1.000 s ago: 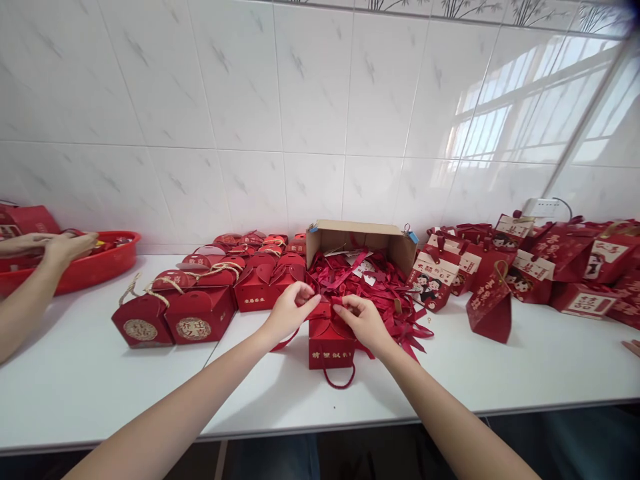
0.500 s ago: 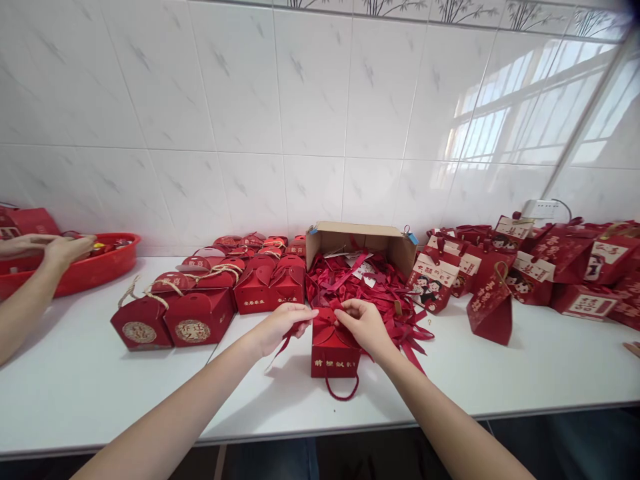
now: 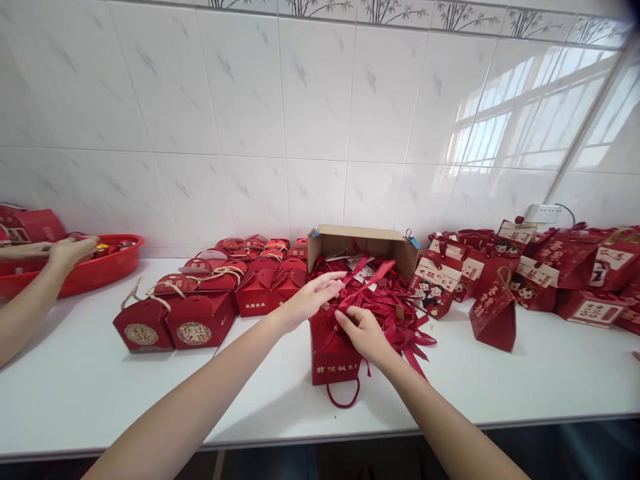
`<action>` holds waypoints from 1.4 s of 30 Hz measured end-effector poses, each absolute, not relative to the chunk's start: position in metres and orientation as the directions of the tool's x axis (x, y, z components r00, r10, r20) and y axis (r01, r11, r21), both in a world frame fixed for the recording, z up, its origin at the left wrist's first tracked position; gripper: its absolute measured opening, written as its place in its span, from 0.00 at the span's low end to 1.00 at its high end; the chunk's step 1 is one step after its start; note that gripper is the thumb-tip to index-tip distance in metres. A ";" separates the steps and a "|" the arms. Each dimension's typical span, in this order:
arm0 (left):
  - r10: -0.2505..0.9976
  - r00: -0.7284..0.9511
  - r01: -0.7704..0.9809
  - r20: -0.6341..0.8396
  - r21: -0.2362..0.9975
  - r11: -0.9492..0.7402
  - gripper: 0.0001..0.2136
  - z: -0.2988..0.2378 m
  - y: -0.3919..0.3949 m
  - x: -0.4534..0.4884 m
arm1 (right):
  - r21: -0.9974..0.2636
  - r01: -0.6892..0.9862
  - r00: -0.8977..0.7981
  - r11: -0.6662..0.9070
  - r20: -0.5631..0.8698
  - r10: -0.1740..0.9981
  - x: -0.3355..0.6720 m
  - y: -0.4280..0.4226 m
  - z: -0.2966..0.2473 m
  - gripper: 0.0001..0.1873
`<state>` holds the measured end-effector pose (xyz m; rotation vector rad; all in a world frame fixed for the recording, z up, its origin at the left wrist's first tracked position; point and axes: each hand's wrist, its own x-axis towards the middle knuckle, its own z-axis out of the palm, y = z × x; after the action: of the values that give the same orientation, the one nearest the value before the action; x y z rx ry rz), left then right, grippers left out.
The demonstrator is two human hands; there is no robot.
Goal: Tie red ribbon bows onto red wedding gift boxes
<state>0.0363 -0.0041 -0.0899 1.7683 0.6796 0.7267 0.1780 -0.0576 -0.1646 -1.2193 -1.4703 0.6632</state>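
Note:
A small red gift box [image 3: 333, 365] with gold lettering stands at the table's front, a dark red cord handle [image 3: 344, 404] hanging from its front. Over its top, my left hand [image 3: 315, 295] reaches in from the left, fingers closed around a red ribbon [image 3: 371, 287]. The ribbon stretches up and right past the fingers. My right hand [image 3: 364, 330] pinches the ribbon close to the box top, thumb and forefinger together. Both hands hide the box's upper flaps.
Behind the box, a cardboard carton [image 3: 360, 233] lies on its side, with a heap of red ribbons [image 3: 395, 313] spilling out. Red boxes [image 3: 200, 319] stand left, red gift bags [image 3: 493, 313] right. At far left, another person's hands [image 3: 73, 252] work over a red basin [image 3: 120, 263].
My left hand has moved up and right across the box top, carrying the ribbon, which now points toward the carton. My right hand stays near the same spot. The view has shifted slightly.

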 end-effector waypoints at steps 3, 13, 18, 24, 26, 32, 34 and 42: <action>0.736 0.632 0.240 0.241 0.842 -0.483 0.18 -0.107 0.000 0.027 | -0.892 0.310 0.091 0.331 0.374 0.923 0.180 -0.053 -0.168 0.21; 0.739 0.494 0.253 0.458 0.738 -0.626 0.07 -0.149 -0.004 0.020 | -0.880 0.315 0.256 0.355 0.440 0.861 0.174 -0.054 -0.171 0.10; 0.707 0.534 0.183 0.464 0.753 -0.632 0.05 -0.151 -0.007 0.025 | -0.865 0.368 0.301 0.342 0.459 0.836 0.171 -0.059 -0.168 0.11; 0.699 0.531 0.167 0.479 0.750 -0.640 0.04 -0.153 -0.009 0.026 | -0.834 0.414 0.248 0.364 0.488 0.837 0.172 -0.061 -0.167 0.07; 0.698 0.523 0.159 0.489 0.749 -0.643 0.04 -0.153 -0.010 0.026 | -0.835 0.412 0.237 0.364 0.484 0.842 0.173 -0.062 -0.167 0.07; 0.679 0.490 0.140 0.547 0.719 -0.681 0.07 -0.154 -0.012 0.026 | -0.846 0.403 0.183 0.348 0.448 0.875 0.178 -0.066 -0.163 0.10; 0.662 0.482 0.153 0.573 0.689 -0.708 0.07 -0.155 -0.011 0.025 | -0.849 0.411 0.166 0.332 0.428 0.888 0.181 -0.068 -0.163 0.10; 0.635 0.476 0.177 0.608 0.641 -0.747 0.06 -0.160 -0.006 0.023 | -0.876 0.385 0.120 0.290 0.360 0.925 0.189 -0.066 -0.165 0.10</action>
<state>0.0229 -0.0059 -0.1599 2.2261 0.6717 1.2163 0.1887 -0.0664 -0.1655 -1.2849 -1.4624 0.6203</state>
